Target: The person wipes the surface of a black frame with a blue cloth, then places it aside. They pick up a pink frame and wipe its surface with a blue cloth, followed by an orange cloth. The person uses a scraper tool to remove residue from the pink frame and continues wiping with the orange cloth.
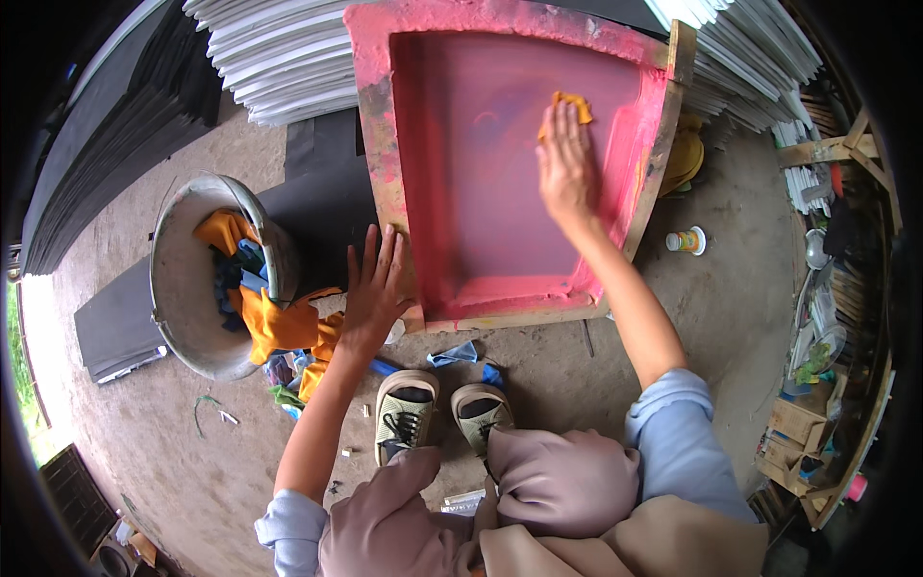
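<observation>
In front of me stands a screen printing frame (375, 173), its wooden border smeared with pink ink and its mesh (461, 192) tinted purple-pink. My right hand (567, 168) presses an orange rag (575, 102) flat against the upper right of the mesh, the cloth showing past the fingertips. Against the frame's lower left edge rests my left hand (377, 298), fingers spread, holding nothing. Just left of that hand, a tipped grey bucket (178, 279) has orange cloth (279, 322) and blue scraps (252, 264) spilling from its mouth.
Stacks of white sheets (279, 58) and black sheets (106, 125) stand behind and to the left. A small yellow-and-white cup (686, 240) lies right of the frame. Blue scraps (452, 355) litter the floor by my shoes (406, 413). Wooden shelving (817, 433) lines the right side.
</observation>
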`<action>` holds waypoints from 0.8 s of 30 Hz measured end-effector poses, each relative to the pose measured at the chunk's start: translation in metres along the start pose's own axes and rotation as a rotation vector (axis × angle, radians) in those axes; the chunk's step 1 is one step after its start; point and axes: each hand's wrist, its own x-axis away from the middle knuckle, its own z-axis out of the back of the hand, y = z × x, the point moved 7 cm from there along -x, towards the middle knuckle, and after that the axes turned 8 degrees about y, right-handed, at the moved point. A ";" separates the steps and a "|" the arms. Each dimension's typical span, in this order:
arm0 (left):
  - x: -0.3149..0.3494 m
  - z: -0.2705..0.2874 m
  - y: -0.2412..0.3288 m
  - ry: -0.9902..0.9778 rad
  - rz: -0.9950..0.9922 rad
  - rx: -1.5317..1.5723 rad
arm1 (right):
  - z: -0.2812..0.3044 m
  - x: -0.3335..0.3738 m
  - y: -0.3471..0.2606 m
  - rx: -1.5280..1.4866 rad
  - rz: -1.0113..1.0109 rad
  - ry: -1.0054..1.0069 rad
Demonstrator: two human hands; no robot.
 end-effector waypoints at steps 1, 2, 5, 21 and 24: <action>-0.002 -0.001 0.001 0.002 -0.009 -0.021 | -0.012 0.022 0.000 -0.125 0.050 -0.149; -0.001 -0.001 -0.001 0.000 -0.009 -0.029 | -0.017 0.028 -0.013 -0.153 0.273 -0.259; 0.002 0.000 -0.002 -0.007 -0.003 -0.043 | -0.013 0.028 -0.011 -0.105 0.616 -0.444; -0.002 -0.002 0.002 -0.033 -0.011 -0.030 | -0.007 -0.009 -0.010 -0.093 0.424 -0.233; -0.001 -0.004 0.006 -0.028 -0.009 -0.021 | -0.006 0.000 -0.004 -0.097 0.059 -0.035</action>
